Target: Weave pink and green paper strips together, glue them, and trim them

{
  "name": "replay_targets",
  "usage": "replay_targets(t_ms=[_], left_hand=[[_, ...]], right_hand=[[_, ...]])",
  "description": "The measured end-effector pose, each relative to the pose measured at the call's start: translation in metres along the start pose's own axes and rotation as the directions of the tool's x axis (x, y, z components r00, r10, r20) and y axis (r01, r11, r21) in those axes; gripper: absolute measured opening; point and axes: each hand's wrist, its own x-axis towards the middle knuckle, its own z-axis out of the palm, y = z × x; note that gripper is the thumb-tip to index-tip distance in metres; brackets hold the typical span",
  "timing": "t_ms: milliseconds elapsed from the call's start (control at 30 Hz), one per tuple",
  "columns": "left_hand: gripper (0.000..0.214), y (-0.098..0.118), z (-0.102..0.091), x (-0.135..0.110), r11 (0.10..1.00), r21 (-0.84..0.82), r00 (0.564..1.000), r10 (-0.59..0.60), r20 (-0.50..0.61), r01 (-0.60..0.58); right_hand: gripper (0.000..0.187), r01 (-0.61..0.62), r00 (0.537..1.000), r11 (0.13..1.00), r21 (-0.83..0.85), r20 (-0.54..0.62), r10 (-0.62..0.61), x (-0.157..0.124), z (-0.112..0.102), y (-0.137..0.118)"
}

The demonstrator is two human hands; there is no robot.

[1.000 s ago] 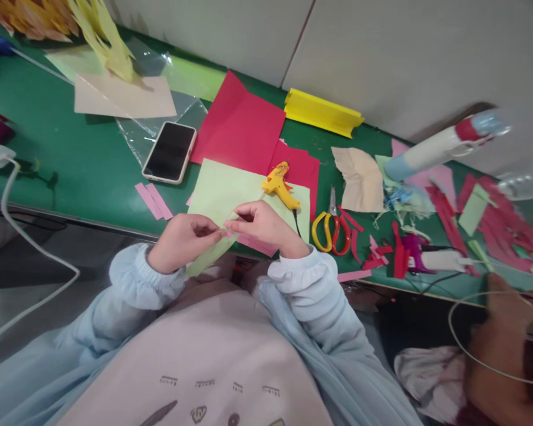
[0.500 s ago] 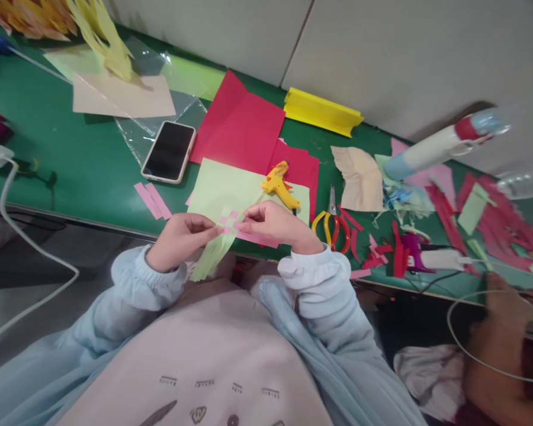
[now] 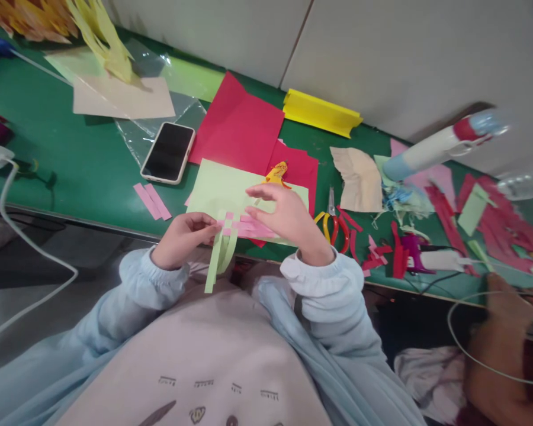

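Observation:
My left hand (image 3: 184, 238) pinches the left edge of a small weave of pink and pale green paper strips (image 3: 228, 225). The green ends hang down over the table's front edge, and the pink ends point right. My right hand (image 3: 284, 218) is open just right of the weave, thumb and fingers apart, with nothing between them. It hovers over a pale green sheet (image 3: 211, 183) and partly hides the yellow glue gun (image 3: 276, 173). Two loose pink strips (image 3: 152, 202) lie to the left of my left hand.
A phone (image 3: 169, 152) and red sheets (image 3: 240, 124) lie behind the weave. Scissors (image 3: 332, 219), paper scraps (image 3: 375, 255) and a purple glue gun (image 3: 412, 251) are on the right, near a bottle (image 3: 439, 148). Another person's arm (image 3: 506, 307) shows at far right.
My right hand has let go of the weave and moved slightly right, its fingers opening. The green strips now hang straighter down, while my left hand keeps its hold.

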Motion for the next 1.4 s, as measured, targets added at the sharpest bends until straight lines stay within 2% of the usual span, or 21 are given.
replay_targets(t_ms=[33, 67, 100, 167, 267, 467, 700, 1167, 1300, 1400], left_hand=[[0.029, -0.001, 0.002, 0.001, 0.999, -0.034, 1.0, -0.021, -0.015, 0.02], [0.031, -0.001, 0.003, 0.001, 0.997, -0.069, 0.999, -0.042, -0.031, 0.04], [0.034, -0.002, 0.005, 0.002, 0.993, -0.104, 0.997, -0.066, -0.045, 0.061], [0.037, -0.003, 0.008, 0.003, 0.983, -0.163, 0.992, -0.101, -0.071, 0.088], [0.039, -0.004, 0.011, 0.005, 0.976, -0.206, 0.989, -0.098, -0.108, 0.075], [0.037, -0.003, 0.016, 0.005, 0.976, -0.214, 0.992, -0.063, -0.113, 0.038], [0.038, -0.004, 0.017, 0.008, 0.989, -0.146, 0.99, -0.047, -0.134, 0.027], [0.04, -0.003, 0.018, 0.013, 0.999, -0.048, 0.985, -0.003, -0.171, -0.005], [0.037, -0.007, 0.016, 0.015, 0.996, 0.05, 0.982, 0.077, -0.173, -0.069], [0.033, -0.009, 0.014, 0.016, 0.984, 0.127, 0.974, 0.145, -0.174, -0.124]], right_hand=[[0.018, 0.005, 0.995, 1.0, -0.024, -0.103, -0.007, -0.005, 0.0, -0.003], [0.013, -0.012, 0.99, 0.999, -0.033, -0.141, 0.008, -0.01, 0.002, -0.006], [0.01, -0.045, 0.994, 0.999, -0.023, -0.104, 0.043, -0.016, 0.004, -0.008], [0.012, -0.14, 0.989, 0.99, 0.003, 0.052, 0.14, -0.027, 0.013, -0.012], [0.024, -0.19, 0.962, 0.982, 0.017, 0.204, 0.182, -0.041, 0.031, -0.014], [0.044, -0.316, 0.922, 0.948, 0.048, 0.251, 0.294, -0.047, 0.059, -0.012], [0.043, -0.405, 0.898, 0.886, 0.225, 0.277, 0.341, -0.048, 0.074, -0.001], [0.04, -0.401, 0.899, 0.887, 0.229, 0.283, 0.334, -0.044, 0.075, -0.003], [0.04, -0.363, 0.905, 0.909, 0.206, 0.31, 0.291, -0.044, 0.072, -0.007], [0.046, -0.296, 0.919, 0.943, 0.153, 0.313, 0.238, -0.041, 0.059, -0.007]])
